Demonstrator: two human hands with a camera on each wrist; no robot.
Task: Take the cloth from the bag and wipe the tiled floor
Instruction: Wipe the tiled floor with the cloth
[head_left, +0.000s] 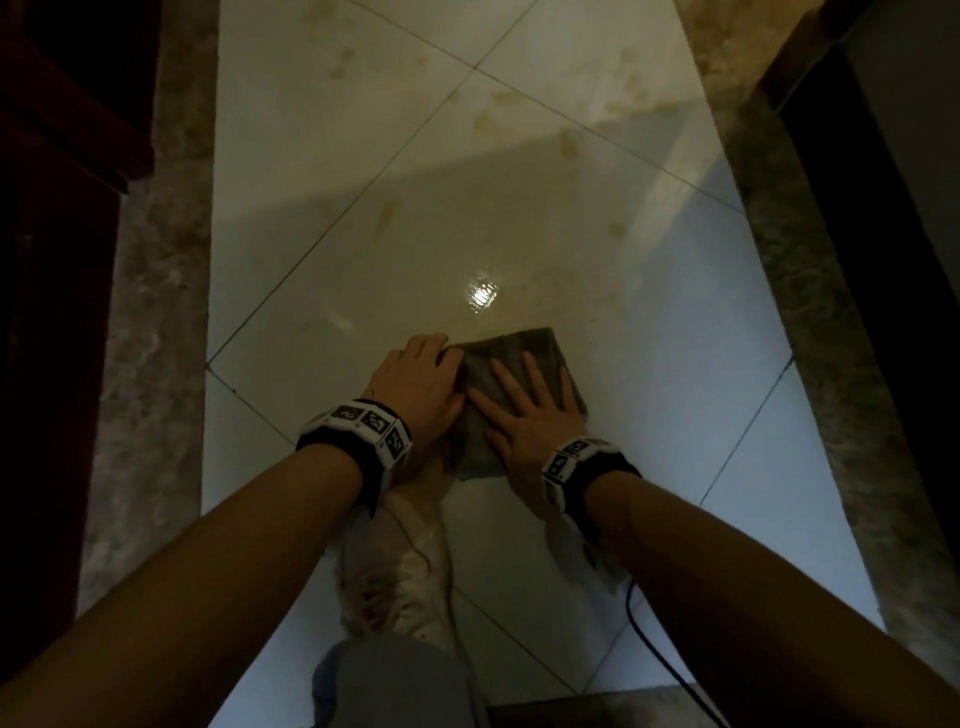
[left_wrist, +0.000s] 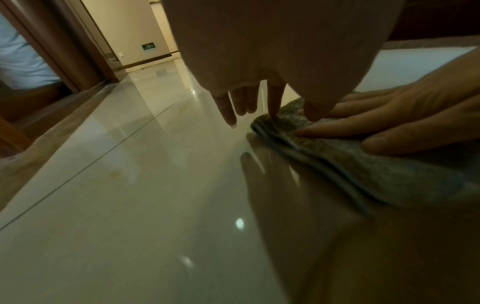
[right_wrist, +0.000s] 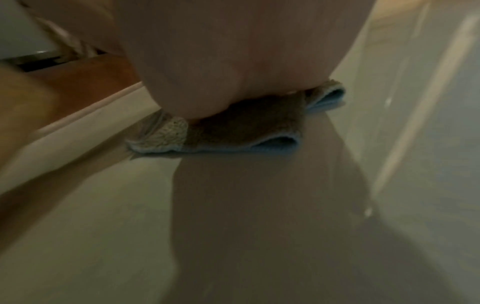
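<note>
A folded grey cloth (head_left: 524, 358) (left_wrist: 350, 158) (right_wrist: 246, 127) lies flat on the glossy white tiled floor (head_left: 649, 322). My right hand (head_left: 524, 410) (left_wrist: 389, 121) presses on it with straight, spread fingers; in the right wrist view the palm (right_wrist: 233, 67) covers the cloth and the fingers are hidden. My left hand (head_left: 421, 379) (left_wrist: 262, 102) is at the cloth's left edge. Its index fingertip and thumb touch that edge, and the other fingers hang over the bare tile. A crumpled clear plastic bag (head_left: 410, 566) lies on the floor under my left wrist.
Yellow-brown stains (head_left: 384, 218) dot the tiles ahead, around a bright light reflection (head_left: 483, 296). Brown marble strips (head_left: 150, 312) border the floor on both sides. Dark wood (head_left: 52, 208) stands at left. A black cable (head_left: 649, 644) and my grey-clad knee (head_left: 395, 680) are near.
</note>
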